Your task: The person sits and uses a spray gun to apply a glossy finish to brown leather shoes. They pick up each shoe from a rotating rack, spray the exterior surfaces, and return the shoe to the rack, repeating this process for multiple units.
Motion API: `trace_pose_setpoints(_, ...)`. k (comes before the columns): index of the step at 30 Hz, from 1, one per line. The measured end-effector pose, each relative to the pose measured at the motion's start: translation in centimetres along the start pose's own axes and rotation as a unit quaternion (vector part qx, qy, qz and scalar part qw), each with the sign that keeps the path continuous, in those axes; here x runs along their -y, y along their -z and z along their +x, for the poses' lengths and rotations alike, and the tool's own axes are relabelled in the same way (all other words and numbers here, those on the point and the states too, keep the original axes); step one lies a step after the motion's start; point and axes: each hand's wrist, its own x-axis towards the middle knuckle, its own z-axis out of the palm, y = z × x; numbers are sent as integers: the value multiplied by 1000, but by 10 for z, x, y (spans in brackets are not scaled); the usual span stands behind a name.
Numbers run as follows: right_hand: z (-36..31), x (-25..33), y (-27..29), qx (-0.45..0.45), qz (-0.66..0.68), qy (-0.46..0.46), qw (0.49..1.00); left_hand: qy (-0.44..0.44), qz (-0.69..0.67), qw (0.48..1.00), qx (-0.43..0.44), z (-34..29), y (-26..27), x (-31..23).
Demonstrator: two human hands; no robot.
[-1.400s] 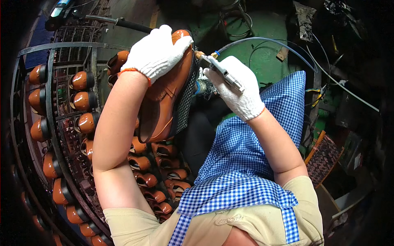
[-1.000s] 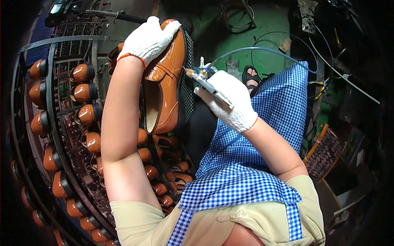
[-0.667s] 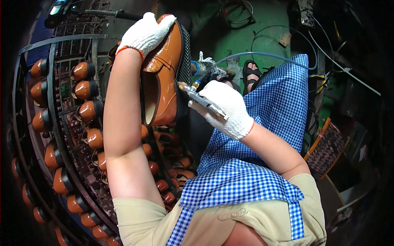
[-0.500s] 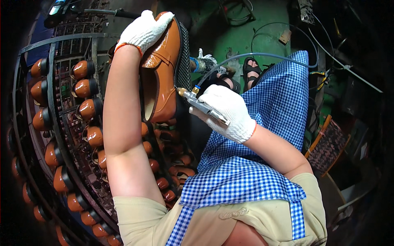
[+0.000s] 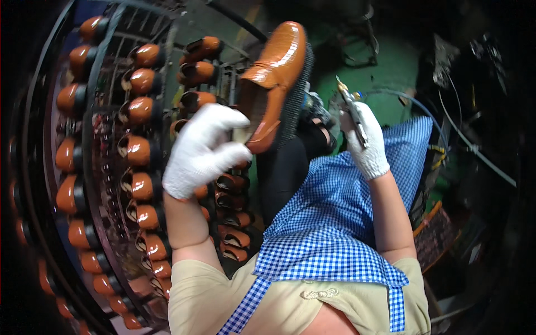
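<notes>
A glossy brown leather shoe (image 5: pixel 272 84) with a dark textured sole is raised in front of me, toe pointing away. My left hand (image 5: pixel 209 148), in a white knit glove, grips its heel end, thumb and fingers closed at the back collar. To the right, my gloved right hand (image 5: pixel 365 139) is wrapped round a small metal spray gun (image 5: pixel 353 114) with a brass nozzle pointing up and away. A blue-grey hose (image 5: pixel 410 97) runs from the gun to the right. The nozzle is apart from the shoe.
Metal racks (image 5: pixel 92 139) on my left carry rows of similar brown shoes (image 5: pixel 139 151). More shoes (image 5: pixel 231 218) sit low beside my leg. A thin pale pipe (image 5: pixel 474 148) and a woven-backed chair (image 5: pixel 438 234) are at right. The floor (image 5: pixel 385 56) is green.
My left hand has shifted from the shoe's toe to its heel. My right hand has drawn the spray gun away to the right, its nozzle now pointing upward. The view has turned somewhat.
</notes>
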Motion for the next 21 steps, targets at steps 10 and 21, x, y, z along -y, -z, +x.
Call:
trace_pose_setpoints(10,8,0,-21,13,-16,-120,993,-49,-39,995,-76,-99,-54,54)
trace_pose_setpoints(21,26,-15,-46,-32,-57,-36,997,246,-177,923,-237,-70,-152,191)
